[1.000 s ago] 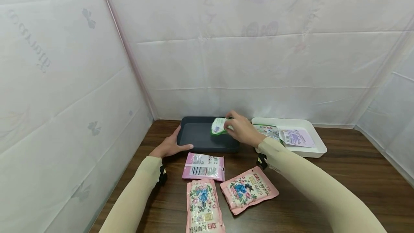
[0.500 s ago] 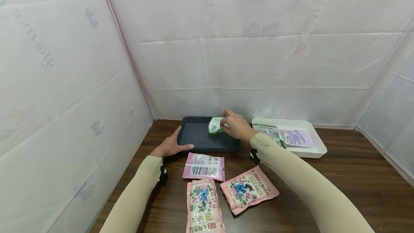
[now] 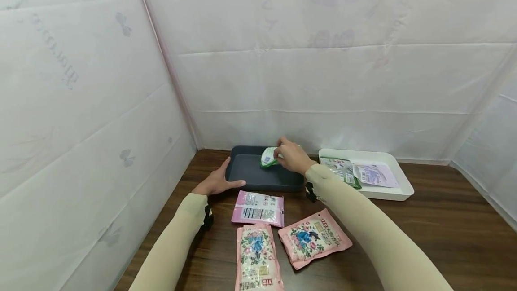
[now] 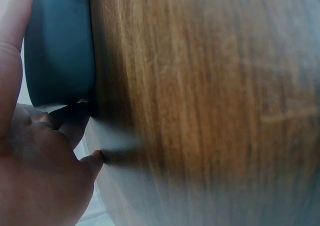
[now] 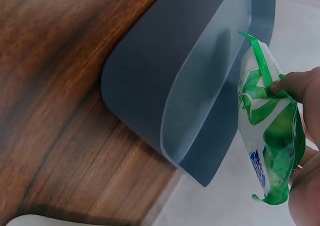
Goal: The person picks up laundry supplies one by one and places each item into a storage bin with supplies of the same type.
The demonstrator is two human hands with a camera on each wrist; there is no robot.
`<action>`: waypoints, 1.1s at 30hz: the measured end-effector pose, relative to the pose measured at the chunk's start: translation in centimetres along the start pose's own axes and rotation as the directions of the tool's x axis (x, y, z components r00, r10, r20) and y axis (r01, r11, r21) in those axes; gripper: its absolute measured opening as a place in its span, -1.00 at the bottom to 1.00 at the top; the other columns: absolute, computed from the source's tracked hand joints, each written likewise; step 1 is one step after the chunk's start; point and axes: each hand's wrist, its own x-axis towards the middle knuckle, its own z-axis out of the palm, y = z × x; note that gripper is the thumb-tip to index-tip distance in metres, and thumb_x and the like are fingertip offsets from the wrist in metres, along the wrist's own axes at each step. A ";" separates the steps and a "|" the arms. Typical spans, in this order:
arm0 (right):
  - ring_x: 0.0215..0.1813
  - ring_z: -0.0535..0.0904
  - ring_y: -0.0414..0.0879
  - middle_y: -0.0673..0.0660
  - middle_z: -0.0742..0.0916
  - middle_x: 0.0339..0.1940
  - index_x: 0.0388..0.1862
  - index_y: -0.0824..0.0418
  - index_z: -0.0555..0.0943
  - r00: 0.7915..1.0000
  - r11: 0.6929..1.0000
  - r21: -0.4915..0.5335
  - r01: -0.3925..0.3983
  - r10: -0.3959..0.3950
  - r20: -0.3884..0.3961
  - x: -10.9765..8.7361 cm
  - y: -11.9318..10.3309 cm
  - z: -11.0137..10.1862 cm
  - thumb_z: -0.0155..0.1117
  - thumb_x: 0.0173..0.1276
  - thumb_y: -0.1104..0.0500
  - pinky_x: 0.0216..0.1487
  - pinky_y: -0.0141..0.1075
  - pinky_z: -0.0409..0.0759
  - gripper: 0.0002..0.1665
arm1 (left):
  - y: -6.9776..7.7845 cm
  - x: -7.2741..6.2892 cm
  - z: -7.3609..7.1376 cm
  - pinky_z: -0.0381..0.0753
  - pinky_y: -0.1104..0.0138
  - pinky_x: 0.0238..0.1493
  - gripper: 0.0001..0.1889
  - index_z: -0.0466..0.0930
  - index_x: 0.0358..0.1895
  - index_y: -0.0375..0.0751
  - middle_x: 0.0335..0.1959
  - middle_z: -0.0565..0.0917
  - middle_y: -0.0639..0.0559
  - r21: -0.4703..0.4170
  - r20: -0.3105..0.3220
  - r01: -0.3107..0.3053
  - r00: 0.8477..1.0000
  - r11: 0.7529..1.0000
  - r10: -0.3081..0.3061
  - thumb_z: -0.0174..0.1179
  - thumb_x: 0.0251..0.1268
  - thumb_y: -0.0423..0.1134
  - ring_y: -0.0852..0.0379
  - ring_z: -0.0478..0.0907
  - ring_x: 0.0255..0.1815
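Observation:
In the head view my left hand (image 3: 216,182) rests on the left front corner of a dark grey tray (image 3: 247,172), thumb along its front side and fingers along its left end. The left wrist view shows that hand (image 4: 47,171) close around the tray's end (image 4: 62,50). My right hand (image 3: 295,157) pinches a green and white plastic packet (image 3: 266,157) over the tray. Up close in the right wrist view, thumb and fingers hold the packet (image 5: 267,121) by its edge, tilted, above the tray's rim (image 5: 172,98).
To the right, a white tray (image 3: 404,192) holds a green-edged packet (image 3: 341,169) and a purple one (image 3: 377,175). In front on the wooden table lie a pink-purple packet (image 3: 258,208) and two pink flowered pouches, one upright (image 3: 258,255), one slanted (image 3: 315,238). White sheeting stands behind.
My right hand has moved slightly left over the grey tray with the green and white packet. The left hand keeps its place at the tray; the head view has shifted a little.

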 end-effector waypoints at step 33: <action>0.12 0.55 0.14 0.12 0.62 0.14 -0.06 0.03 0.75 0.974 0.976 -0.174 -0.127 0.156 0.162 1.5 -0.9 1.1 0.20 0.57 0.17 0.19 0.13 0.49 -0.82 | 0.8 -0.1 0.2 0.15 -0.21 0.52 0.28 -0.35 0.70 -0.05 0.67 -0.05 -0.33 -0.003 0.003 0.009 1.000 1.000 -0.009 0.35 0.19 0.38 -0.36 0.04 0.61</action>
